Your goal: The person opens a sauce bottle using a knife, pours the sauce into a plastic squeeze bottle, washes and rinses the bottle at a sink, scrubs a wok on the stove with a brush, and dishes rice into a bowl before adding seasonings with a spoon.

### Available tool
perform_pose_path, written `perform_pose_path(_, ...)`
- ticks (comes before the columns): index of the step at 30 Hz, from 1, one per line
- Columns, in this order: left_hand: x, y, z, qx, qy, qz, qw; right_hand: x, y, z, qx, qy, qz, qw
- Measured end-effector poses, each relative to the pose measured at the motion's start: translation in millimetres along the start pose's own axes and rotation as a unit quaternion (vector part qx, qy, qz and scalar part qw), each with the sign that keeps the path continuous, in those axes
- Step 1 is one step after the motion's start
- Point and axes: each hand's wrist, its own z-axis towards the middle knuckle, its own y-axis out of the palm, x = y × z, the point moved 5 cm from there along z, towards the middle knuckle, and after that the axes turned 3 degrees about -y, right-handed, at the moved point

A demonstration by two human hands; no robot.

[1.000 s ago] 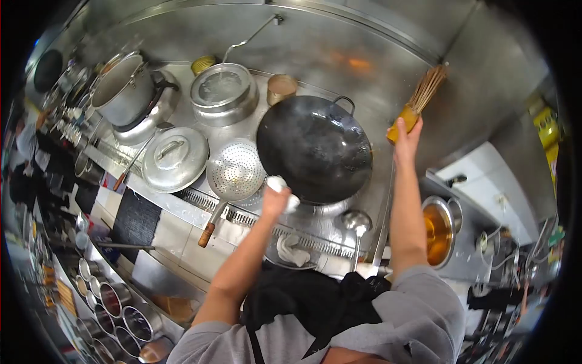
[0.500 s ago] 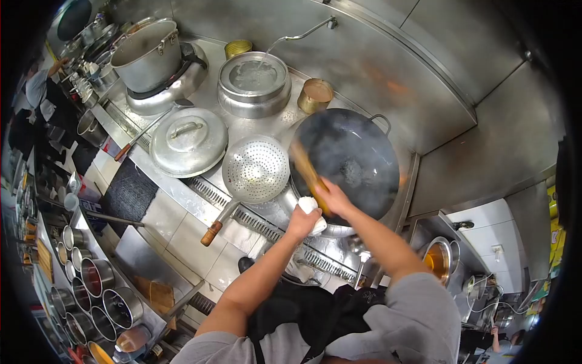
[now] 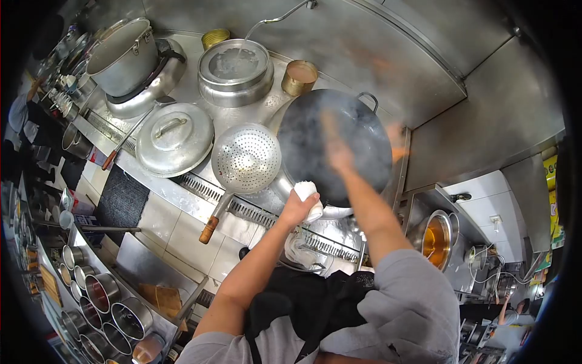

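A large dark wok (image 3: 370, 145) sits on the stove with steam rising out of it. My left hand (image 3: 295, 210) is closed around a folded white cloth (image 3: 310, 206) at the wok's near left rim. Whether the cloth also wraps a handle there is hidden. Over the inside of the wok, my right hand (image 3: 341, 160) grips a tan bamboo wok brush (image 3: 329, 124); both are smeared by motion. Left of the wok lies a perforated strainer (image 3: 247, 158) with a wooden handle.
Orange flame (image 3: 397, 142) shows at the wok's right side. Behind stand a brass-coloured can (image 3: 300, 77) and a round water-filled pot (image 3: 235, 65) under a spout. A metal lid (image 3: 174, 139) and a tall stockpot (image 3: 121, 57) are at left; a bowl of orange liquid (image 3: 435, 241) is at right.
My right hand has swept the brush from the wok's left side further into its middle. My left hand stays on the cloth by the rim. Flame now shows at right, and the camera view has shifted.
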Motion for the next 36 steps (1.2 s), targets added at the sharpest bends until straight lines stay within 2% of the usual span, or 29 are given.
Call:
perform_pose_path(1,4.9,-1.3,-3.1,-0.037,0.018,0.001,0.999,-40.1,13.0,-32.3,-0.127,0.034,0.146,0.98)
perform_pose_path(2,11.5,-1.7,-8.6,-0.076,0.036,0.002,0.996,-67.3,6.0,-55.0,-0.154,-0.04,0.146,0.976)
perform_pose_path(4,15.1,-4.0,-18.0,-0.075,0.031,-0.006,0.997,-40.9,-23.4,-72.3,-0.223,-0.15,0.062,0.961)
perform_pose_path(5,3.0,-8.4,-14.5,-0.053,0.01,-0.038,0.998,14.5,-42.9,-54.2,-0.266,-0.096,0.046,0.958)
perform_pose_path(6,-4.4,-12.9,-13.8,-0.031,-0.011,-0.067,0.997,53.2,-90.1,-27.3,-0.17,-0.137,-0.173,0.96)
perform_pose_path(7,-2.6,-15.0,-17.1,-0.017,0.01,-0.076,0.997,61.3,-154.3,-6.9,-0.205,0.01,-0.259,0.944)
perform_pose_path(8,-0.8,-15.1,-19.2,-0.016,0.011,-0.076,0.997,57.9,-214.8,0.4,-0.15,0.125,-0.306,0.932)
perform_pose_path(11,-9.8,-6.0,-22.7,-0.032,-0.011,-0.072,0.997,43.8,-256.7,1.7,0.109,0.14,-0.152,0.972)
perform_pose_path(13,-16.4,8.2,-18.4,0.012,-0.02,-0.047,0.999,24.2,-223.0,-14.1,0.136,0.152,-0.114,0.972)
perform_pose_path(14,-7.2,13.0,-20.3,0.035,-0.001,-0.03,0.999,46.9,-175.2,-2.2,0.068,0.212,-0.134,0.966)
perform_pose_path(15,-11.7,14.3,-18.3,0.033,-0.004,-0.032,0.999,48.5,-124.8,-2.1,-0.034,0.165,-0.164,0.972)
perform_pose_path(16,-18.4,12.2,-14.4,0.026,0.015,-0.018,0.999,34.6,-76.2,-20.2,-0.084,0.057,-0.169,0.98)
perform_pose_path(17,-20.8,7.6,-11.0,0.017,0.036,0.0,0.999,-18.7,-65.5,-59.1,-0.158,0.051,-0.073,0.983)
perform_pose_path(18,-19.1,2.2,-10.3,0.012,0.037,0.004,0.999,-55.0,-55.5,-84.9,-0.228,-0.029,0.011,0.973)
perform_pose_path(20,-16.4,-10.7,-19.9,-0.021,-0.003,-0.056,0.998,-79.1,-86.3,-130.1,-0.349,-0.028,0.074,0.934)
perform_pose_path(21,-11.3,-25.7,-26.6,-0.028,-0.015,-0.039,0.999,-23.5,-76.2,-110.0,-0.35,-0.191,0.029,0.917)
perform_pose_path(22,-8.8,-43.4,-35.3,-0.035,-0.028,-0.024,0.999,13.0,-110.3,-102.7,-0.417,-0.046,-0.009,0.908)
perform_pose_path(23,-16.8,-62.9,-38.5,-0.025,-0.006,-0.03,0.999,7.5,-171.9,-98.5,-0.405,0.028,-0.104,0.908)
perform_pose_path(24,-25.0,-82.9,-44.0,-0.012,0.017,-0.038,0.999,62.4,-192.6,-51.6,-0.284,-0.032,-0.309,0.907)
perform_pose_path(25,-26.8,-101.0,-55.0,0.008,0.037,-0.01,0.999,61.4,-247.4,-37.1,-0.164,0.095,-0.334,0.923)
perform_pose_path(26,-26.4,-116.8,-67.6,0.029,0.056,0.018,0.998,85.0,-264.1,-12.4,-0.053,0.12,-0.313,0.94)
perform_pose_path(28,-53.1,-144.1,-72.5,0.041,0.036,0.044,0.998,57.6,-278.5,-15.9,0.174,0.16,-0.146,0.961)
perform_pose_path(29,-102.0,-157.4,-57.3,0.011,0.012,0.145,0.989,47.8,-262.1,-16.7,0.17,0.159,-0.144,0.962)
perform_pose_path(30,-133.1,-163.7,-54.0,-0.019,-0.011,0.243,0.97,39.0,-237.0,-17.0,0.15,0.166,-0.136,0.965)
perform_pose_path(31,-129.2,-162.6,-67.1,0.044,0.02,0.366,0.929,32.0,-209.4,-15.6,0.13,0.173,-0.127,0.968)
perform_pose_path(33,-116.8,-151.1,-82.9,0.087,0.033,0.398,0.913,29.6,-118.7,-19.8,-0.049,0.152,-0.196,0.968)
perform_pose_path(34,-109.9,-148.1,-85.5,0.126,0.048,0.426,0.895,15.0,-75.0,-38.6,-0.096,0.086,-0.176,0.976)
perform_pose_path(35,-111.3,-147.6,-86.4,0.138,0.062,0.423,0.893,-13.9,-50.2,-63.7,-0.125,0.025,-0.118,0.985)
perform_pose_path(36,-109.8,-147.3,-89.7,0.142,0.06,0.423,0.893,-65.2,-62.6,-96.9,-0.237,0.063,0.006,0.97)
